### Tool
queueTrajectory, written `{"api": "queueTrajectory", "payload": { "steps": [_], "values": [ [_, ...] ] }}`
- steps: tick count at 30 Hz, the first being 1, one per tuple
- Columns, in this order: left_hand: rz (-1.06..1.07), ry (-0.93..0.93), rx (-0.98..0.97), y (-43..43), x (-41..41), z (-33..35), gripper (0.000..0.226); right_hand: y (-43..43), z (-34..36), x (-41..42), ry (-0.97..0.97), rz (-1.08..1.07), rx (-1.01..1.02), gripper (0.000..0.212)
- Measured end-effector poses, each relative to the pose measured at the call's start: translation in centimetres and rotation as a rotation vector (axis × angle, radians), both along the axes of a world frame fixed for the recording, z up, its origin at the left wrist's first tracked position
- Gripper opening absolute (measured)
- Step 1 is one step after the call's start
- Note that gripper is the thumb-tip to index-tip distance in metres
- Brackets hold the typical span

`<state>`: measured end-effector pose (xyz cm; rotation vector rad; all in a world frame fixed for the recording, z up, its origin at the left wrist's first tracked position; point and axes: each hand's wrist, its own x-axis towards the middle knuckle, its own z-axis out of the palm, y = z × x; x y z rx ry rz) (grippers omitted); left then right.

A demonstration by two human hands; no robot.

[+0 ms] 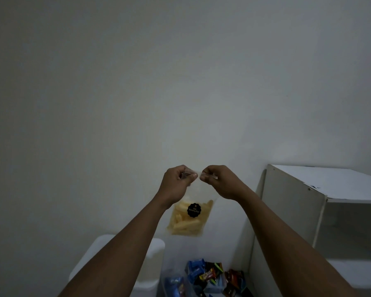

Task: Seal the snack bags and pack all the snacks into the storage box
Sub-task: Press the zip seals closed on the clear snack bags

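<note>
**Snack bag held aloft at its top edge**

The left hand [177, 181] and right hand [217, 180] each pinch closed on the top strip of the clear snack bag [190, 219], which hangs free before the wall. Pale sticks fill its lower half. Judged light, limp and slippery; contents likely brittle, so grip the seal only. Wrapped snacks [206, 277] lie below.

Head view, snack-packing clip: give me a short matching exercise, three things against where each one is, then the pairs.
Things:
1. clear snack bag
2. white cabinet
3. wrapped snacks

Places:
A. piled low, between the forearms
B. hanging from both hands, pinched at its top
C. standing at the right edge

Pairs: 1-B, 2-C, 3-A. The left hand and right hand grip the bag's top edge.
</note>
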<state>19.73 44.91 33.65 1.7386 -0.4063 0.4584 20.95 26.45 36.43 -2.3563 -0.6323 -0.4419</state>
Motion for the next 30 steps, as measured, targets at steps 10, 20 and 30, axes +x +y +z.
{"api": "queueTrajectory", "payload": {
  "steps": [10, 20, 30],
  "values": [
    [0.011, -0.012, -0.058, 0.0, -0.1, 0.4, 0.008, -3.4, -1.3, -0.3, 0.131, 0.015, 0.475, 0.017],
    [0.036, 0.134, -0.173, 0.2, 0.0, 0.9, 0.007, -2.9, -2.5, -1.1, 0.302, -0.007, 0.759, 0.014],
    [0.141, 0.011, 0.496, -1.2, 0.0, 2.7, 0.036, -1.0, -1.9, -1.0, 0.067, 0.051, 0.474, 0.010]
  ]
}}
